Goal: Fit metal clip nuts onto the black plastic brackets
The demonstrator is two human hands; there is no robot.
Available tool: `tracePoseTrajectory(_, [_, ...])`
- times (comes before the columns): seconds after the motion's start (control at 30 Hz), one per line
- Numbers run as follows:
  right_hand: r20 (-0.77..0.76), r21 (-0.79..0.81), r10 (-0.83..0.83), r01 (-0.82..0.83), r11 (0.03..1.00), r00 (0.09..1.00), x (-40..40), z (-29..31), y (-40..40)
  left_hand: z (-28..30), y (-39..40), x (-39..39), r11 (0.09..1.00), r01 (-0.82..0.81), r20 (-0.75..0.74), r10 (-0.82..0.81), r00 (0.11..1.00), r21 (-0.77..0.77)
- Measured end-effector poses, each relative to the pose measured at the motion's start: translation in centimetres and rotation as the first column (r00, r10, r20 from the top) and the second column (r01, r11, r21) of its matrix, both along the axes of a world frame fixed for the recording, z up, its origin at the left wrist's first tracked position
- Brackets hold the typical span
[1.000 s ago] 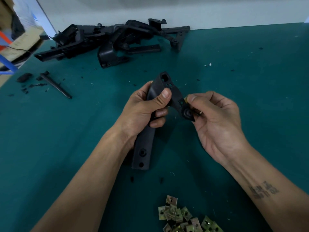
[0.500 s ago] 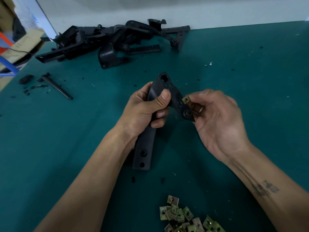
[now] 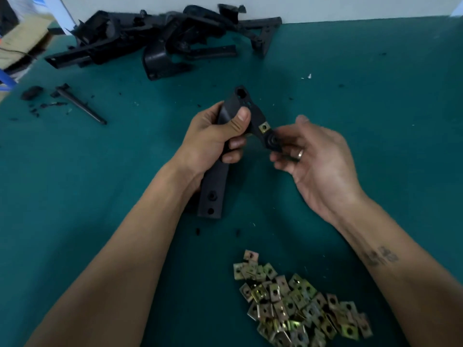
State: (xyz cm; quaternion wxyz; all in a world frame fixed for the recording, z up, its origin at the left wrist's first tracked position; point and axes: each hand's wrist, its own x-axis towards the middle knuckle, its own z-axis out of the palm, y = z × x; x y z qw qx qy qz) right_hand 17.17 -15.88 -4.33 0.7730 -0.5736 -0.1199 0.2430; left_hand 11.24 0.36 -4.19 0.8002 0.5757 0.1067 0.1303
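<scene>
A green table (image 3: 375, 96) runs back to a pale wall. The landmark is the bracket (image 3: 213, 186), held above the table's middle. Beyond it, against the wall, lies a heap of brackets (image 3: 155, 38). To its far left lie a thin black rod (image 3: 80, 106) and a small dark lump (image 3: 31, 92), with black crumbs around them. Near and to its right a pile of nuts (image 3: 295, 304) lies on the table.

The left hand (image 3: 213, 141) grips the bracket round its upper stem, thumb across the front and fingers curled behind; the long lower end hangs out below the fist. The bracket's short arm juts right of the thumb, and a nut (image 3: 264, 127) sits clipped on it, just clear of that grip. The right hand (image 3: 318, 159) is at the arm's round end, fingers loosely spread; it seems to touch there, though blur hides any contact. Nothing lies between the hands and the pile.
</scene>
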Motion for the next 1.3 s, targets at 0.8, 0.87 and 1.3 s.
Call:
tracePoseTrajectory(0.8, [0.417,-0.679,0.77,-0.397,0.618,0.483,-3.9,0.7,-6.0,0.0,0.0,-0.2,0.989,0.086,-0.026,-0.09,0.996,-0.121])
tracePoseTrajectory(0.87, [0.424,-0.703,0.776,-0.37,0.607,0.467,-3.8,0.8,-6.3,-0.1,0.1,-0.2,0.988,0.091,-0.02,-0.094,0.995,-0.123])
tracePoseTrajectory(1.3, [0.447,-0.568,0.668,-0.388,0.726,0.595,-3.7,0.5,-6.2,-0.6,0.4,0.1,0.989,0.105,-0.002,-0.106,0.994,-0.106])
